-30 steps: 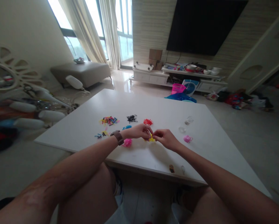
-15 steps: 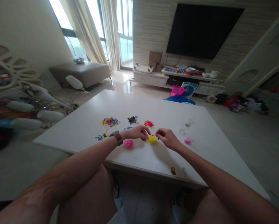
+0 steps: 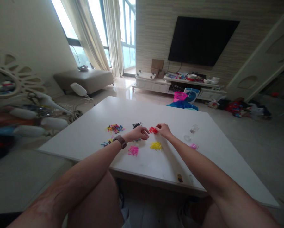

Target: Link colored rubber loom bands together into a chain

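Observation:
Small coloured bands lie in piles on the white table [image 3: 85, 139]. My right hand [image 3: 164, 130] is at the right side of the red pile [image 3: 152, 130], its fingers bent together at the bands; what they pinch is too small to make out. My left hand [image 3: 140, 133], with a watch on the wrist, hovers left of the red pile with curved fingers apart, partly covering a blue pile. Behind it sits the black pile [image 3: 136, 125]. The yellow pile [image 3: 156, 145] and pink pile [image 3: 133, 150] are nearer, and a mixed pile [image 3: 115, 128] lies at the left.
On the table's right are a clear container [image 3: 194, 128], a clear round piece [image 3: 187, 138] and a pink item [image 3: 194, 146]. A dark and yellow object [image 3: 180, 178] lies near the front edge. White lamp shades [image 3: 29, 131] stand left of the table.
Both hands have moved away from above the yellow pile. My right hand has gone forward to the red pile, and the thin red piece between the hands is no longer visible.

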Demonstrator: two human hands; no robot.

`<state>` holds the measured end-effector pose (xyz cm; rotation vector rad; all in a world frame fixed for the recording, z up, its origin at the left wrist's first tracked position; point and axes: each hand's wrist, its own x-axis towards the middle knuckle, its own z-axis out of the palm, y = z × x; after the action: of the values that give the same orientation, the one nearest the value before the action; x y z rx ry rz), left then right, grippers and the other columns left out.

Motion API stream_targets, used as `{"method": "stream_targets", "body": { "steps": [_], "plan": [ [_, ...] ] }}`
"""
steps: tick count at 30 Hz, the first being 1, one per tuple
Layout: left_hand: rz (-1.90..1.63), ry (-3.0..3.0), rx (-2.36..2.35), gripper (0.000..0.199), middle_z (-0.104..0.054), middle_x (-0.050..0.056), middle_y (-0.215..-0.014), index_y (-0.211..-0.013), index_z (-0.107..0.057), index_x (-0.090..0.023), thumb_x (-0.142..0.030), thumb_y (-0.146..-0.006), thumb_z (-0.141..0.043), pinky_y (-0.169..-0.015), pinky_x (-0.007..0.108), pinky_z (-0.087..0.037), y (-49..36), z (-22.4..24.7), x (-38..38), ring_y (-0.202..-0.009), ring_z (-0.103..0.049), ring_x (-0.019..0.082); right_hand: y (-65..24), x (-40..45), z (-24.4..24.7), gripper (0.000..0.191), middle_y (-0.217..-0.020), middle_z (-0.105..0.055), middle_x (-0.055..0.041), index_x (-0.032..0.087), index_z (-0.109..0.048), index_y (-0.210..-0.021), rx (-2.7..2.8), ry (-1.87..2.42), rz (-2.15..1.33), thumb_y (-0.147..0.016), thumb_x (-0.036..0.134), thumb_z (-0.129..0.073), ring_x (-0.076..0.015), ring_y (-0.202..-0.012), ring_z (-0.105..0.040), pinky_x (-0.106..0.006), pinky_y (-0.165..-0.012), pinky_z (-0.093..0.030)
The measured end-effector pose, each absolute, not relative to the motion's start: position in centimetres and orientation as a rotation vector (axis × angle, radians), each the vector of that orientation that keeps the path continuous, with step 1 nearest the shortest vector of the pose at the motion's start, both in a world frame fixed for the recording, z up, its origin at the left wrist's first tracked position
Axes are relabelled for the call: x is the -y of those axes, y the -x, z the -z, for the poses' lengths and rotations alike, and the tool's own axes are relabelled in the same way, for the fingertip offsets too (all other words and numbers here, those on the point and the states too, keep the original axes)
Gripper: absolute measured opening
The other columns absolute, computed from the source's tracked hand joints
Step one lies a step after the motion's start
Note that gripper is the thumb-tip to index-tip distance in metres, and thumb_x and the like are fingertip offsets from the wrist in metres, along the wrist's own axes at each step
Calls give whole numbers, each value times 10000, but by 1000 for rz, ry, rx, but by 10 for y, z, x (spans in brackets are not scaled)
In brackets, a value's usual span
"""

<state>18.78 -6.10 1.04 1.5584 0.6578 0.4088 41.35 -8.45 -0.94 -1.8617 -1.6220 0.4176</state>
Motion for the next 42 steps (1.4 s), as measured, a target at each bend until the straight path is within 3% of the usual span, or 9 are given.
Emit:
{"method": "stream_targets", "body": {
  "steps": [6,11,16,29,33,42],
  "plan": [
    [-425,-1511,-615,345,-731,76,-753,-924,-675,-98,-190,-635,-838,-680,274,-542,-195,-18,65,-660,-669,130,-412,127,-14,159,-774,-749,-53,156,-743,-797,1747,1744,-489,-819,286,-653,-157,-698,-648,-250,-670,-478],
    [-410,-1481,-517,339,-732,72,-778,-937,-671,-100,-201,-658,-835,-706,283,-544,-214,-24,85,-702,-676,139,-408,189,-33,261,-882,-757,-55,169,-735,-973,1776,1433,-849,-818,371,-676,-188,-790,-678,-295,-731,-524],
    [-376,-1529,-463,327,-735,87,-784,-902,-678,-95,-228,-655,-846,-672,260,-532,-231,-17,101,-723,-681,152,-413,208,-32,193,-827,-753,-59,171,-734,-871,1692,1444,-902,-823,348,-672,-195,-771,-686,-304,-726,-526],
    [-420,-1661,-764,313,-745,109,-827,-854,-719,-107,-352,-686,-816,-669,264,-539,-201,-7,54,-743,-681,160,-425,182,10,91,-721,-714,-20,169,-734,-768,1867,1607,-628,-779,141,-648,-137,-657,-616,-248,-645,-452],
    [-454,-1905,-894,246,-726,64,-710,-807,-736,-117,-297,-651,-793,-607,253,-500,-180,-4,27,-632,-637,146,-423,178,16,111,-763,-710,-28,173,-754,-828,1934,1605,-592,-797,142,-652,-137,-680,-611,-248,-651,-447],
    [-295,-2210,-1021,147,-718,27,-651,-728,-763,-150,-244,-619,-732,-569,229,-423,-152,-15,18,-595,-613,147,-438,185,2,112,-827,-669,-44,164,-720,-876,2004,1565,-482,-828,198,-625,-139,-687,-607,-266,-680,-474]
  ]
}}
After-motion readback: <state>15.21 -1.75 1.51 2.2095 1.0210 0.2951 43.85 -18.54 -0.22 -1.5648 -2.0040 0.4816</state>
